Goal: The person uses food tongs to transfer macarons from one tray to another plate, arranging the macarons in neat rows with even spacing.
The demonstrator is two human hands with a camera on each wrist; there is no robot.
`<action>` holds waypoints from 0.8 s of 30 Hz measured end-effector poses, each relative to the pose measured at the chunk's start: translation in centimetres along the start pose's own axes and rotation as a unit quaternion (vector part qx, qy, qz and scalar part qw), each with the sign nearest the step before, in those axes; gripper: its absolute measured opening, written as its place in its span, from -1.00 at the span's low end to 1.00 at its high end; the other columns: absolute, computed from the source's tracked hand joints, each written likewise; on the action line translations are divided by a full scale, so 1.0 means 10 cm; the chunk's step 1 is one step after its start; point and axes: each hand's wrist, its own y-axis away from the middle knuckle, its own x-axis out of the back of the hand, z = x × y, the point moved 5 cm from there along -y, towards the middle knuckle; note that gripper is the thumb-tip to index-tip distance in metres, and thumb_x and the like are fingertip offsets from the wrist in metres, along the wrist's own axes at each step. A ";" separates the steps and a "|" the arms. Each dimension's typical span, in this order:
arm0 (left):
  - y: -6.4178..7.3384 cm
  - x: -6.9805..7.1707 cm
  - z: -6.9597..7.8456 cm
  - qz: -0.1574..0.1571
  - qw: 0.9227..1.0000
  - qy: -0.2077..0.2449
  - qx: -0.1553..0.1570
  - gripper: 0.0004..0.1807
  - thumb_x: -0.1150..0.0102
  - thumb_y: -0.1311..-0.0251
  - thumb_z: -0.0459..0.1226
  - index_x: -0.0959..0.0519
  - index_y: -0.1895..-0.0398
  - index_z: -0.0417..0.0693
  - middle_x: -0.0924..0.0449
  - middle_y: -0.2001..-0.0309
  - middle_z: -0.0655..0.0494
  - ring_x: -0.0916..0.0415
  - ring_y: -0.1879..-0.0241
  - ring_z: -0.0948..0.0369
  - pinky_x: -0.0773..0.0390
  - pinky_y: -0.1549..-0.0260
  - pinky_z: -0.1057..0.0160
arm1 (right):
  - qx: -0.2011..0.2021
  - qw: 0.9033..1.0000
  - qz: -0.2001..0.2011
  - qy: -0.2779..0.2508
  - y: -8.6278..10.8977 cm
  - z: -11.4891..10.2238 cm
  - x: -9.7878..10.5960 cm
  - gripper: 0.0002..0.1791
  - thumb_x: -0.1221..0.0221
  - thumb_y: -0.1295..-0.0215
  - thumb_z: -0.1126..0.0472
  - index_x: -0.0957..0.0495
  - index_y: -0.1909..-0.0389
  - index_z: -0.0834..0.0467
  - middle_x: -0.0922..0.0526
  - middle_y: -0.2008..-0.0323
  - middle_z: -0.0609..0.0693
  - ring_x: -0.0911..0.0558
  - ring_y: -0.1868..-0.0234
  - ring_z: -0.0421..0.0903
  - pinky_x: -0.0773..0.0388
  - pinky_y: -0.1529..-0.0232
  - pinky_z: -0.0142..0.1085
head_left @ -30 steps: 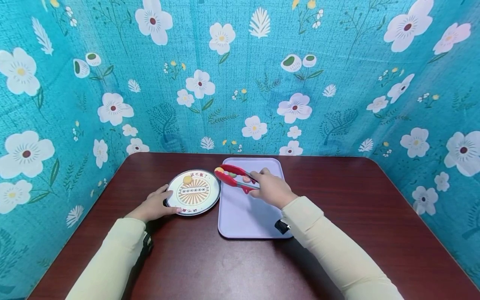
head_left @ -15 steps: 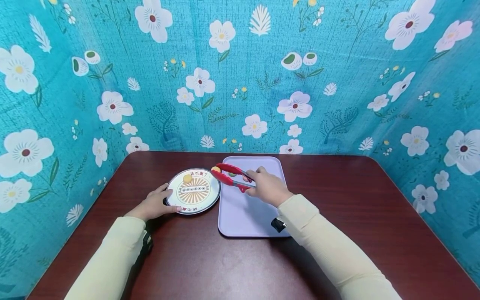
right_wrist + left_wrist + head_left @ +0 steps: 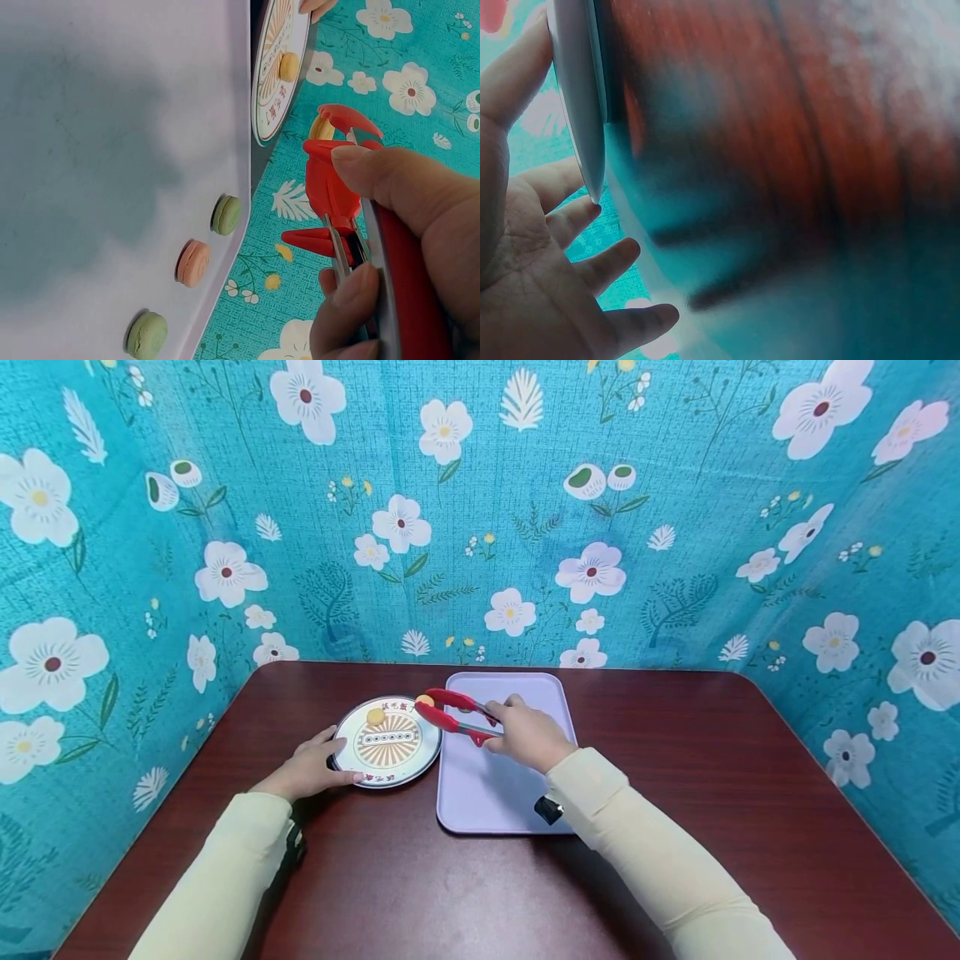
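My right hand (image 3: 534, 739) grips red-tipped tongs (image 3: 437, 717), their jaws pinching a yellow macaron (image 3: 322, 128). In the head view the tong tips hang over the right rim of a round white plate (image 3: 408, 758) with red lettering. One yellow macaron (image 3: 375, 717) lies toward the plate's upper left. My left hand (image 3: 309, 767) holds that plate at its left edge, thumb on the near rim. The left wrist view shows the rim between thumb and fingers, with the outer fingers spread. On the lilac tray (image 3: 491, 797) lie two green macarons (image 3: 226, 215) and a pink macaron (image 3: 193, 264).
The tray stands right beside the plate on a dark red-brown table (image 3: 697, 760). A teal floral cloth (image 3: 480, 527) hangs behind the table and along both sides. Tongs and right hand hide most of the tray's macarons in the head view.
My right hand has carried the tongs and yellow macaron leftward, from over the tray's left edge to over the plate's right rim. The left hand and plate stay in place.
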 end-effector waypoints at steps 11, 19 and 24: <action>0.02 0.01 0.02 -0.005 1.000 0.007 0.005 0.10 -0.34 0.00 0.17 -0.12 -0.43 -0.35 0.12 -0.47 -0.34 0.12 -0.38 -0.33 -0.28 -0.16 -0.33 | 0.015 1.000 0.004 0.009 -0.04 -0.06 -0.04 -0.31 -0.36 -0.14 -0.03 -0.43 -0.29 0.06 -0.51 0.15 0.11 -0.49 0.51 -0.07 -0.41 0.53 -0.29; 0.03 0.00 0.02 -0.008 1.000 0.014 0.010 0.10 -0.33 0.00 0.17 -0.11 -0.44 -0.34 0.12 -0.47 -0.34 0.12 -0.38 -0.33 -0.31 -0.14 -0.32 | 0.009 1.000 -0.002 0.011 -0.07 -0.12 -0.06 -0.29 -0.36 -0.14 -0.05 -0.41 -0.31 0.07 -0.51 0.12 0.11 -0.50 0.47 -0.07 -0.44 0.50 -0.28; 0.02 0.00 0.02 -0.008 1.000 0.017 0.012 0.11 -0.33 0.00 0.17 -0.11 -0.44 -0.33 0.13 -0.47 -0.34 0.13 -0.37 -0.33 -0.34 -0.13 -0.32 | 0.007 1.000 -0.006 0.010 -0.09 -0.15 -0.07 -0.29 -0.36 -0.14 -0.05 -0.41 -0.31 0.06 -0.50 0.14 0.11 -0.50 0.48 -0.06 -0.43 0.51 -0.29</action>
